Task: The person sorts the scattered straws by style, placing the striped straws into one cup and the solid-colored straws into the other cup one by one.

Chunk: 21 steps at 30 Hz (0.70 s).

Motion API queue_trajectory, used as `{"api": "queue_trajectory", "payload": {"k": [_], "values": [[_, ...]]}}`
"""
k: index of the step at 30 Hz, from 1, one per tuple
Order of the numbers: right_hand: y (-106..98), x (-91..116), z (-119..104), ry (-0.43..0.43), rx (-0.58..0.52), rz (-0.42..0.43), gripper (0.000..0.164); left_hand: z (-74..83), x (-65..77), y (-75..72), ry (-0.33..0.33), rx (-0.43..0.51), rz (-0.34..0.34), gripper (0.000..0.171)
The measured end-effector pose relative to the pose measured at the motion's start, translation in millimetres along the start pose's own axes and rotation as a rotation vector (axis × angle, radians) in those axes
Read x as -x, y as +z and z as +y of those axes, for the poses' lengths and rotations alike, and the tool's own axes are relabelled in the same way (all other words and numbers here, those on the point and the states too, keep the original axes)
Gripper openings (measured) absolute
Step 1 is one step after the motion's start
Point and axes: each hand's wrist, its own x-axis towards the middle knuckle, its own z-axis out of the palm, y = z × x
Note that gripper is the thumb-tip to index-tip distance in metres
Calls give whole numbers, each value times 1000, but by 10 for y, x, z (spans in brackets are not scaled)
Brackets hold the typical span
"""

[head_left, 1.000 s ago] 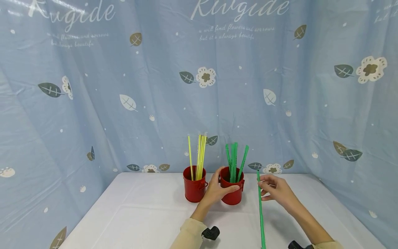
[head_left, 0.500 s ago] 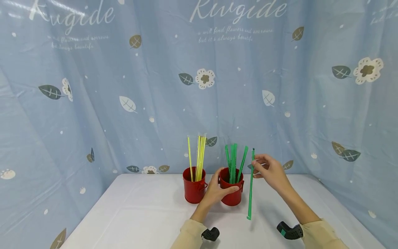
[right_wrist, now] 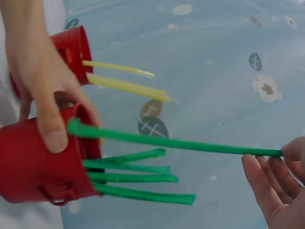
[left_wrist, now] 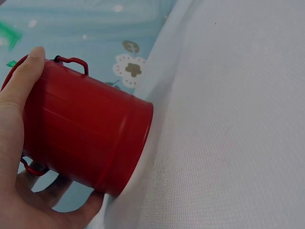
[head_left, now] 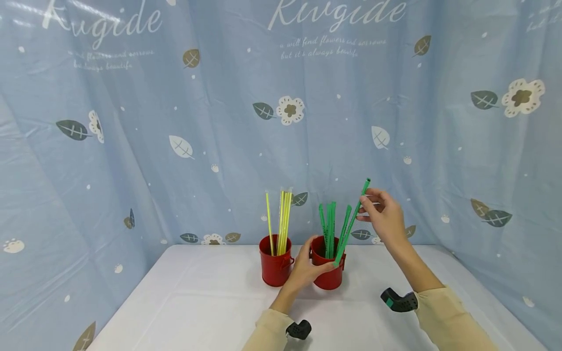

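My left hand (head_left: 304, 269) holds the right-hand small red metal bucket (head_left: 328, 280), thumb on one side and fingers round the other, as the left wrist view (left_wrist: 86, 126) also shows. Several green-wrapped straws (head_left: 329, 229) stand in it. Between thumb and fingertips, my right hand (head_left: 388, 222) pinches another green straw (head_left: 353, 220) near its upper end. That straw slants down to the left. Its lower end overlaps the bucket's rim close to my left thumb; in the right wrist view this straw (right_wrist: 181, 142) appears outside the bucket's mouth, and contact with the rim cannot be told.
Just left of my left hand stands a second red bucket (head_left: 274, 271) with several yellow straws (head_left: 284, 219) in clear wrapping. Both buckets are on a white-covered table (head_left: 210, 297). A blue patterned curtain (head_left: 228, 146) hangs behind and along the sides.
My right hand has risen and moved slightly, lifting the green straw from low at the right to above the bucket's rim, tilting it. My left hand has stayed on the bucket.
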Motion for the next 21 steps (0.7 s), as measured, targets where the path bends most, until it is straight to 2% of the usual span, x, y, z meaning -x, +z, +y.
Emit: {"api": "queue_trajectory", "payload": {"k": [3,8,15,21], "values": [[35,-46,-77,-13,9,25,37,-13,-5,-3,-7,-1,2,90],[103,-19,-134,-44,47,14,34,-12,1,-8,-10,3,-5,90],[179,10,190,-48,113,-11,34,6,-4,-7,-11,3,-6,91],[255,80,341,-23,126,-56,33,5,-3,-5,-4,-4,-1,91]]}}
